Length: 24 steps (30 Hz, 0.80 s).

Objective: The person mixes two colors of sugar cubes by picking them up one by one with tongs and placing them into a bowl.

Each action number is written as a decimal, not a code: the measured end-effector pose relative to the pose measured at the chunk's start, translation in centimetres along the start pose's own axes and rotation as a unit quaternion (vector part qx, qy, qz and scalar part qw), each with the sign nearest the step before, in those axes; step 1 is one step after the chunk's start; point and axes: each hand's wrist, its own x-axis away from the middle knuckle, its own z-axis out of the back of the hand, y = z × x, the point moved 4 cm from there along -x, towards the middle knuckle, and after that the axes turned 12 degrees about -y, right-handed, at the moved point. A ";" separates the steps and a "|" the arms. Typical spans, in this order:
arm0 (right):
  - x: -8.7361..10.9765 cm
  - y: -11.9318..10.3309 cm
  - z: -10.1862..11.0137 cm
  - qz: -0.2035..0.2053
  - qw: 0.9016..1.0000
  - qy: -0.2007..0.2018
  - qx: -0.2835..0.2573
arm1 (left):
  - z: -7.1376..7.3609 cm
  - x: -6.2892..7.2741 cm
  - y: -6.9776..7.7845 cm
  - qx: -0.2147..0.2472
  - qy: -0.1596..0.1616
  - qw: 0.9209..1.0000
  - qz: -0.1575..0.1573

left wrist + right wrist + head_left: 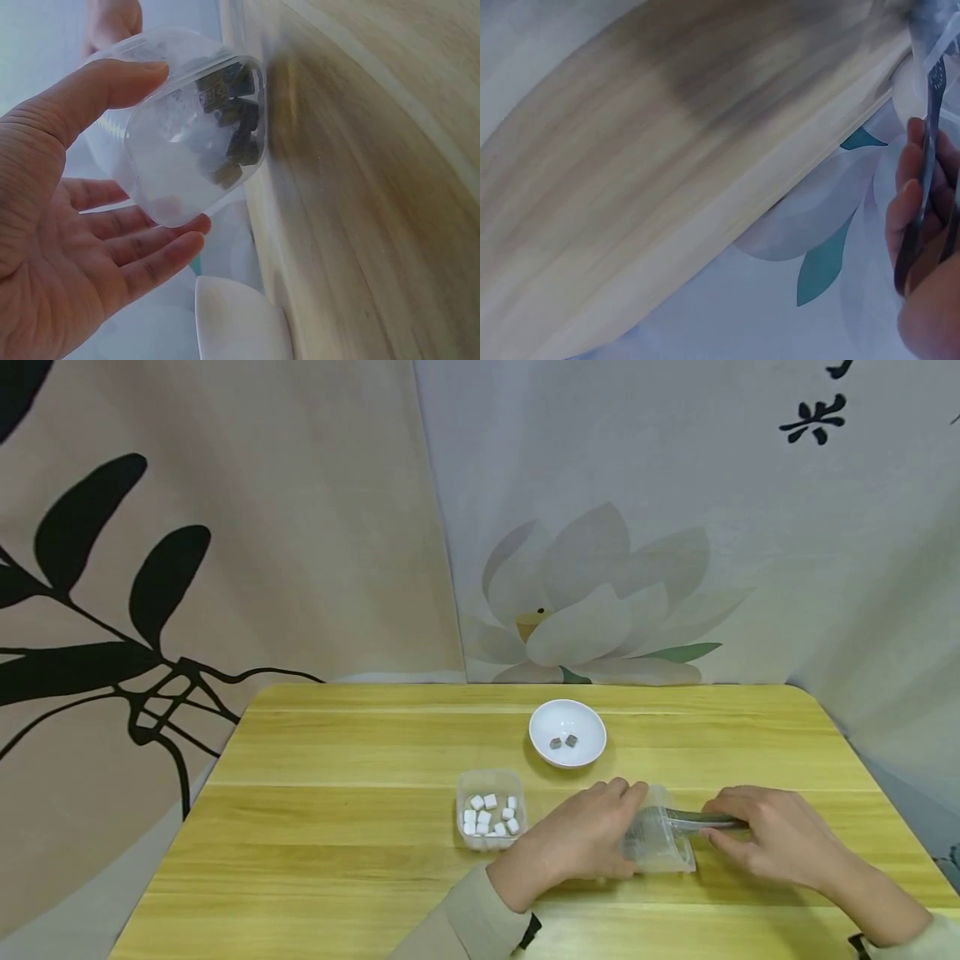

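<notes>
My left hand (581, 831) grips a clear plastic container (671, 852) that is tipped on its side, its mouth facing right. Several dark cubes (241, 120) lie inside, gathered along the wall nearest the table in the left wrist view. In my right hand (783, 839) is a pair of metal tongs (701, 820), held by the arms, with the tips inside the container's mouth. The right wrist view shows the dark tong arms (930, 150) between the fingers and thumb; their tips are hidden by the container.
A second clear container (491, 777) with several white cubes (483, 817) stands left of my left hand. Behind the hands is a white bowl (562, 714) with two small grey-brown cubes (572, 741) in it. The wooden table (315, 852) ends at a printed curtain (337, 527).
</notes>
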 end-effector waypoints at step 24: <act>-0.4 -1.0 0.5 -0.167 0.974 -0.125 -0.087 | 0.1 0.1 0.2 -0.013 0.016 1.000 -0.003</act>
